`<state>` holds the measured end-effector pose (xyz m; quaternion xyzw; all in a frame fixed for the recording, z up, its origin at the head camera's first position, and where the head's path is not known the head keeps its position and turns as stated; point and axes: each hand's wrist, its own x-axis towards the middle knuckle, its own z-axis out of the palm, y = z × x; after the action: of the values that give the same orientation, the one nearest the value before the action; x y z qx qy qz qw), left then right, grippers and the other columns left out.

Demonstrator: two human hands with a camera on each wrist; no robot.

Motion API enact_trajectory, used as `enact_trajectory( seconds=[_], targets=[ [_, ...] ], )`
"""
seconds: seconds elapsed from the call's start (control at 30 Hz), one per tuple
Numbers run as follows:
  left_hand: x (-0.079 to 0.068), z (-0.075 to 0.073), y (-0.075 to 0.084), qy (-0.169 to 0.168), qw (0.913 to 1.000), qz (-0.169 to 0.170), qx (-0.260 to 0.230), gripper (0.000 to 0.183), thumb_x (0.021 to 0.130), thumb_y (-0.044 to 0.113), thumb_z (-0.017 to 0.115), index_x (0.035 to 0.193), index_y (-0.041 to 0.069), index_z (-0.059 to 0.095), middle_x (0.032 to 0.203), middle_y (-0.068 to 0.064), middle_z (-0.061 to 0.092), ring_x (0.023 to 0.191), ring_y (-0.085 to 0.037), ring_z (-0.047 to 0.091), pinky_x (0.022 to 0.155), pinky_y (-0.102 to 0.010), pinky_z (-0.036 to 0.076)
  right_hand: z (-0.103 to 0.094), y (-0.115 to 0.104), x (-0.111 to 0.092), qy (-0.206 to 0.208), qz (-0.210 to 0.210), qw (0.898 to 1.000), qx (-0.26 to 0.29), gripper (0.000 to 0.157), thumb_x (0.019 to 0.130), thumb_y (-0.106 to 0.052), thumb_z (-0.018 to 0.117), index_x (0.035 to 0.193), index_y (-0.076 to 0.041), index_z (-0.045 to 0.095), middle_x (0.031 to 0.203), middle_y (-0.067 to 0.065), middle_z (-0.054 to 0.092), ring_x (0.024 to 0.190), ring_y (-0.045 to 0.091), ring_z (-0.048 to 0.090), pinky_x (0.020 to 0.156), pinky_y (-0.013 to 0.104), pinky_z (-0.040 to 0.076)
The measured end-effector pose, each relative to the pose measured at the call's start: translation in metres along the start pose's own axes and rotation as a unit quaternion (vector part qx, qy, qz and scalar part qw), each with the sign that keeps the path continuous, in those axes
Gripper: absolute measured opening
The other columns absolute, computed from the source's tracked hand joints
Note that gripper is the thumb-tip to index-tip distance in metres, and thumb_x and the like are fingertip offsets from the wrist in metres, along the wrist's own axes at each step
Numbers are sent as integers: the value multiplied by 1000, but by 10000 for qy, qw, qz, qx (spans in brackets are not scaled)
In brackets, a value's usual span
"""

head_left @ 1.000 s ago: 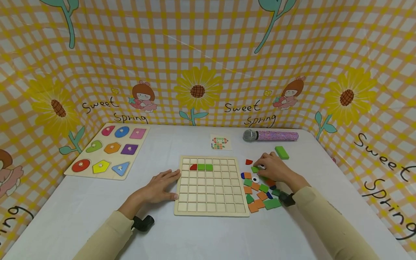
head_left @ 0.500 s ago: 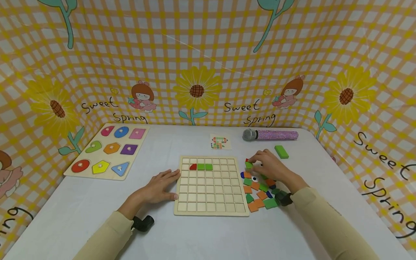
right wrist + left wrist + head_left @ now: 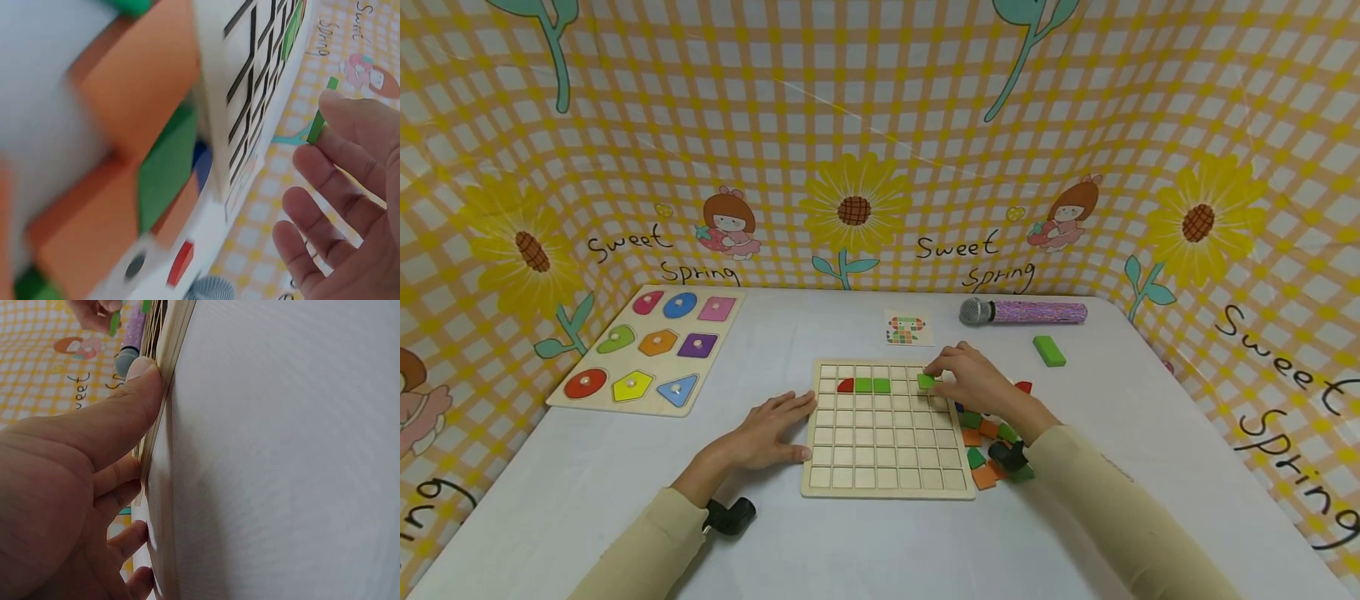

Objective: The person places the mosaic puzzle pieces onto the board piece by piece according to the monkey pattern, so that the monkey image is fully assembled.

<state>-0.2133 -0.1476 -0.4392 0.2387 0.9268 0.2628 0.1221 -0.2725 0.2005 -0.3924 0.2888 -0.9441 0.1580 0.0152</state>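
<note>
My right hand (image 3: 977,382) pinches a green square tile (image 3: 926,381) between thumb and fingers, over the upper right of the wooden grid board (image 3: 886,498). In the right wrist view that green tile (image 3: 322,115) shows edge-on, off the board's surface. A red quarter-round tile (image 3: 846,386) and two green tiles (image 3: 873,386) lie side by side in the board's second row. My left hand (image 3: 767,433) rests flat at the board's left edge, its fingers and thumb straight. The left wrist view has the thumb (image 3: 128,403) touching the board's side.
Orange, green, blue and red tiles (image 3: 987,475) lie loose right of the board, partly hidden by my right arm. Behind are a small pattern card (image 3: 910,328), a microphone (image 3: 1026,312) and a green block (image 3: 1049,351). A knobbed shape puzzle (image 3: 651,350) lies far left.
My right hand has picked the green tile out of the loose pile and carried it left over the board. The left hand stays in place.
</note>
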Motion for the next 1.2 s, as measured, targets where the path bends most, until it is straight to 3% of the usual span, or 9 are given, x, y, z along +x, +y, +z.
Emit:
enact_trajectory(
  seconds=[0.3,0.57,1.2],
  targets=[
    [0,0,0,-13,10000,27,-8,78,85,35,67,149,11,29,158,-6,24,146,-35,13,112,-63,13,12,-16,23,-311,328,9989,84,24,85,-23,69,106,-11,72,103,5,66,95,23,53,84,40,44],
    [0,0,0,-18,10000,34,11,78,85,36,67,149,11,29,158,-6,24,146,-36,13,110,-65,14,23,-19,37,-529,365,9975,-305,23,84,-26,71,103,-14,73,96,3,66,86,19,51,77,37,44],
    [-1,-1,2,5,10000,29,5,77,86,35,67,148,9,30,158,-7,24,146,-36,14,110,-66,14,30,-19,39,-601,306,9959,-608,27,84,-28,71,108,-16,71,94,1,62,83,18,52,71,34,43]
  ],
)
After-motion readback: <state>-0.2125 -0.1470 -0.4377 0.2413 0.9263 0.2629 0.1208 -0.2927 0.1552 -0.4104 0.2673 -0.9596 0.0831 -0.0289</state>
